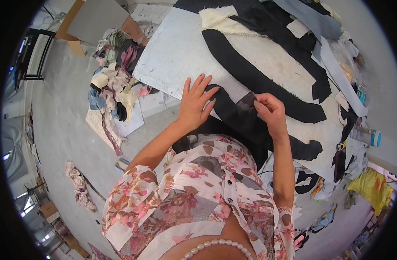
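Note:
My left hand (195, 100) lies spread near the table's front edge, its fingertips beside and partly on a black fabric piece (228, 106). With thumb and forefinger, my right hand (271, 112) pinches the corner of a small sheer dark fabric piece (247, 103). That sheer piece lies over the right part of the black fabric, which hangs toward my lap. Just beyond both hands, a long curved black fabric strip (259, 82) with frayed edges stretches across the pale table (168, 56). Whether the sheer piece is joined to the black fabric, I cannot tell.
Cream cloth (218, 19) and more black fabric (289, 43) lie at the far side. Fabric scraps (114, 86) are heaped on the floor at left, near a cardboard box (94, 21). Dark scissors (339, 164) appear at the right edge, near yellow cloth (371, 188).

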`<state>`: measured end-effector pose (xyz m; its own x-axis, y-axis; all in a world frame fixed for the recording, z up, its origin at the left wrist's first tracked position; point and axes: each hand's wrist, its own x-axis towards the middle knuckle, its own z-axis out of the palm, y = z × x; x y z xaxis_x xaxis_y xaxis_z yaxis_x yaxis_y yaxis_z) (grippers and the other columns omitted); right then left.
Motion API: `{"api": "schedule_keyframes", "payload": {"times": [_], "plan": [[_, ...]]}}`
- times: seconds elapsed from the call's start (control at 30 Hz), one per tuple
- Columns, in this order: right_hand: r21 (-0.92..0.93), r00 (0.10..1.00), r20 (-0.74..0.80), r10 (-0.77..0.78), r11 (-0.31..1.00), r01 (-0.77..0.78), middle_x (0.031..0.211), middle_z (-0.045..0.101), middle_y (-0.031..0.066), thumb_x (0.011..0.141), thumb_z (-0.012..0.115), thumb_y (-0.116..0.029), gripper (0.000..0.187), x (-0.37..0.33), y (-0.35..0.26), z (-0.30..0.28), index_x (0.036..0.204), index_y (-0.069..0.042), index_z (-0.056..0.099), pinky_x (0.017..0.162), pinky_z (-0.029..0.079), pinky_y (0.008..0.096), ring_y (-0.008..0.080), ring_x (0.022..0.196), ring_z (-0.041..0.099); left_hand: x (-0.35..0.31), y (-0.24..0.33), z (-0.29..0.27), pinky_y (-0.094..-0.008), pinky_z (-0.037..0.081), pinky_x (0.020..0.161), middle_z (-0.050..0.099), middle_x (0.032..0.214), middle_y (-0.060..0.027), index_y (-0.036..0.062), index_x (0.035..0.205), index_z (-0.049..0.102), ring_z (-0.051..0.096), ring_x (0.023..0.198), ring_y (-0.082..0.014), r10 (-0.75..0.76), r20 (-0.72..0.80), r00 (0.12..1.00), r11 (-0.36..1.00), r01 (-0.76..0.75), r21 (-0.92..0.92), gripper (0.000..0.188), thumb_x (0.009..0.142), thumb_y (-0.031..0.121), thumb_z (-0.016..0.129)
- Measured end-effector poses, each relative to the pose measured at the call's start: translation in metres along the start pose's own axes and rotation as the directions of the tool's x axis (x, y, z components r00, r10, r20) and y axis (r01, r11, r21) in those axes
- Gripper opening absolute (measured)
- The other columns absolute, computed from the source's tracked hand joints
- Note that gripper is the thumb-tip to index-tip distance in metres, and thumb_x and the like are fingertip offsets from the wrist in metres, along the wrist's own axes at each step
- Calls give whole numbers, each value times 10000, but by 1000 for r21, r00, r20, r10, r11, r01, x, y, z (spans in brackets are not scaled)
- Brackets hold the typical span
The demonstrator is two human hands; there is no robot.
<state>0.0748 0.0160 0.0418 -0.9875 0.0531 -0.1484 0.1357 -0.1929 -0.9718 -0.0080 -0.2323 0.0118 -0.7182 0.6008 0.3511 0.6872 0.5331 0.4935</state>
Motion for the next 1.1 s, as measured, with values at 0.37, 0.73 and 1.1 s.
{"api": "schedule_keyframes", "payload": {"times": [0.37, 0.73, 1.1], "plan": [[71, 992, 26, -123, 990, 121, 952, 647, 0, 949, 605, -91, 151, -10, -23, -6, 1059, 8, 638, 791, 464, 216, 69, 868, 581, 34, 74, -25, -307, 546, 664, 679, 1041, -87, 30, 1161, 598, 665, 935, -177, -13, 824, 566, -263, 793, -549, 325, 1000, 310, 563], [-253, 978, -187, 93, 958, -139, 682, 478, -120, 880, 641, -124, 289, -121, -84, -133, 1156, -42, 616, 542, 265, 150, -27, 595, 388, 129, 103, 23, -269, 548, 541, 689, 852, -69, -5, 1002, 620, 651, 635, -126, -199, 366, 909, 6, 375, -927, 164, 927, 132, 669], [-449, 870, -489, -63, 873, -190, 743, 527, -68, 775, 721, 53, 403, -195, -144, -184, 1153, -31, 610, 597, 357, 165, 17, 660, 492, 156, 132, 39, -261, 567, 544, 624, 760, -34, -41, 1020, 591, 582, 553, -82, -248, 399, 883, -1, 412, -911, 226, 917, 137, 685]]}}
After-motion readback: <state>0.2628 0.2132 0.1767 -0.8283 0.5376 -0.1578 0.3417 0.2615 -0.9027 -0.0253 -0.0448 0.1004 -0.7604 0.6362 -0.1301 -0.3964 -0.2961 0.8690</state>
